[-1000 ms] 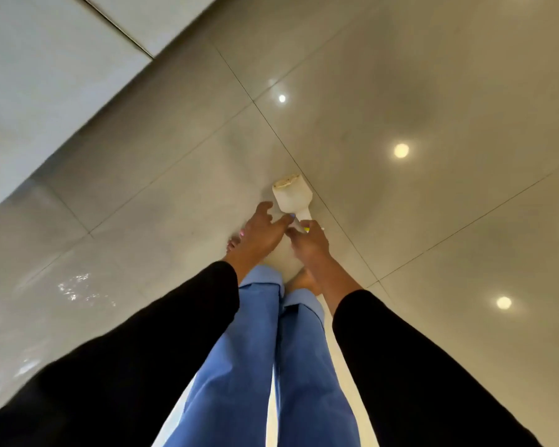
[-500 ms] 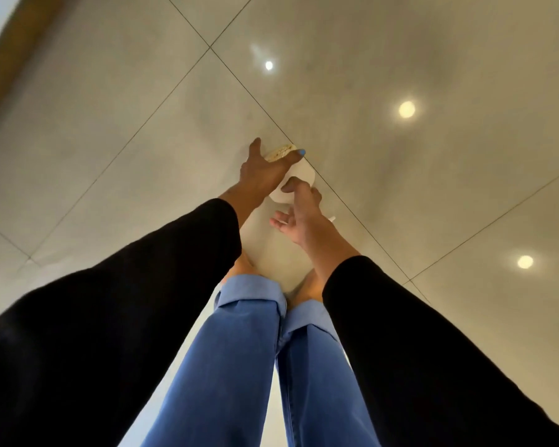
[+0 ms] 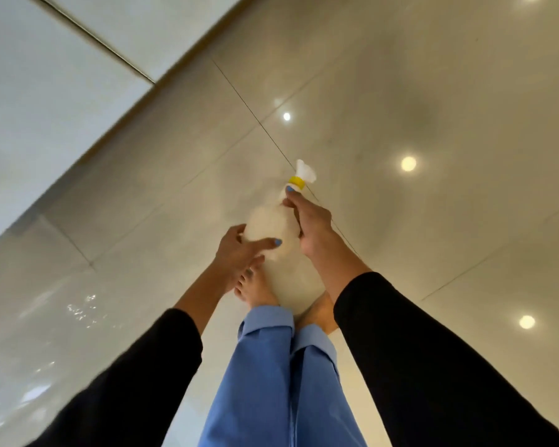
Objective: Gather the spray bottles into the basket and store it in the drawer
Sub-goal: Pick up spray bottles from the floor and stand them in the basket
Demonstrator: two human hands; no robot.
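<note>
White plastic, blurred with motion: the spray bottle (image 3: 273, 225) is up in the air between both hands, over the glossy tiled floor (image 3: 433, 91). Right hand (image 3: 312, 225) is wrapped tight around its neck, just under the yellow collar (image 3: 296, 182). Left hand (image 3: 239, 250) cups the base, thumb pressed across the body. Bare feet (image 3: 259, 287) and blue trousers (image 3: 271, 382) below

- Glossy beige tiled floor (image 3: 433, 91) with thin dark grout lines and round light reflections.
- Two bare feet (image 3: 259, 287) stand on it, near the frame's centre.
</note>
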